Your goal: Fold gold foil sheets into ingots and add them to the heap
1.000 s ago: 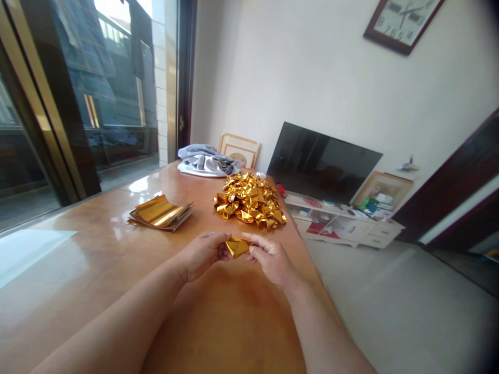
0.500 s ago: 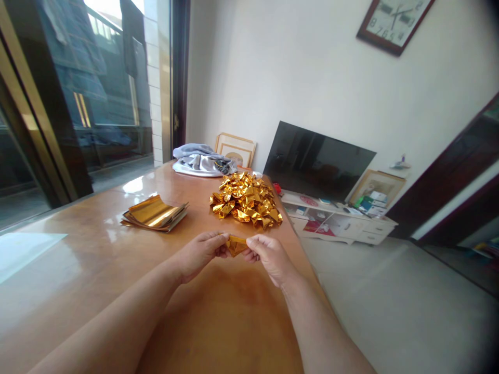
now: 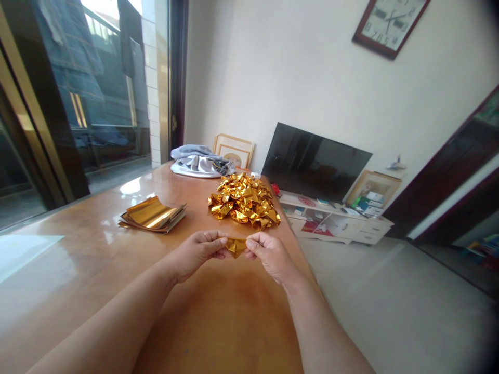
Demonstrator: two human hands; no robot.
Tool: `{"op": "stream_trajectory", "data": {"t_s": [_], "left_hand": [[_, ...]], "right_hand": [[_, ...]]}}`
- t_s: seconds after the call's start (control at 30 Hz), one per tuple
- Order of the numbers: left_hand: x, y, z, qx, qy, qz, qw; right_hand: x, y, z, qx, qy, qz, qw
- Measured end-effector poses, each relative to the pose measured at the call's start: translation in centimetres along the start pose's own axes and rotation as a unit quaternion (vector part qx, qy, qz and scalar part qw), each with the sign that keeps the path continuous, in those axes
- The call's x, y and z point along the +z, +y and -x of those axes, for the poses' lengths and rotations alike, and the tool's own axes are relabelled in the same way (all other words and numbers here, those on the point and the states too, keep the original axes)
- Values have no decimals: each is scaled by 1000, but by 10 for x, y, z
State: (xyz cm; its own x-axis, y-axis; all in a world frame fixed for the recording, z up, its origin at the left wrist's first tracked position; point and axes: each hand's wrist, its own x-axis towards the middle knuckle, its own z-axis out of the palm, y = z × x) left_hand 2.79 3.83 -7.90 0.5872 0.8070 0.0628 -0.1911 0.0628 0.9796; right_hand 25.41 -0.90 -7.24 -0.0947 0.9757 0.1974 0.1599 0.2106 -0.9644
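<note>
My left hand point(image 3: 194, 254) and my right hand point(image 3: 270, 256) meet above the wooden table point(image 3: 218, 317), pinching a small folded piece of gold foil paper point(image 3: 236, 246) between their fingertips. Most of that piece is hidden by my fingers. Just beyond my hands lies a heap of folded gold foil pieces point(image 3: 244, 201), which neither hand touches. To the left of the heap rests a flat stack of gold foil sheets point(image 3: 152, 214), its top sheets curling upward.
A crumpled grey cloth point(image 3: 200, 163) lies at the table's far end. Past the right table edge stand a low white cabinet point(image 3: 335, 221) and a dark television screen point(image 3: 315, 161). A glass door point(image 3: 105, 88) runs along the left.
The folded foil piece has turned slightly between my fingertips, and my hands have drawn a little closer around it. The view has shifted slightly, and the heap and stack have not visibly moved.
</note>
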Motion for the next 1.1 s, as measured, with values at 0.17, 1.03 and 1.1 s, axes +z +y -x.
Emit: {"op": "stream_trajectory", "data": {"t_s": [0.17, 1.03, 1.1], "left_hand": [[-2, 4, 2, 1, -3, -84, 996], [19, -4, 0, 89, 1, -214, 973], [20, -4, 0, 86, -1, -212, 973]], "right_hand": [[-2, -2, -1, -27, -1, 65, 998], [15, -2, 0, -27, -10, 44, 999], [16, -1, 0, -26, -11, 42, 999]]}}
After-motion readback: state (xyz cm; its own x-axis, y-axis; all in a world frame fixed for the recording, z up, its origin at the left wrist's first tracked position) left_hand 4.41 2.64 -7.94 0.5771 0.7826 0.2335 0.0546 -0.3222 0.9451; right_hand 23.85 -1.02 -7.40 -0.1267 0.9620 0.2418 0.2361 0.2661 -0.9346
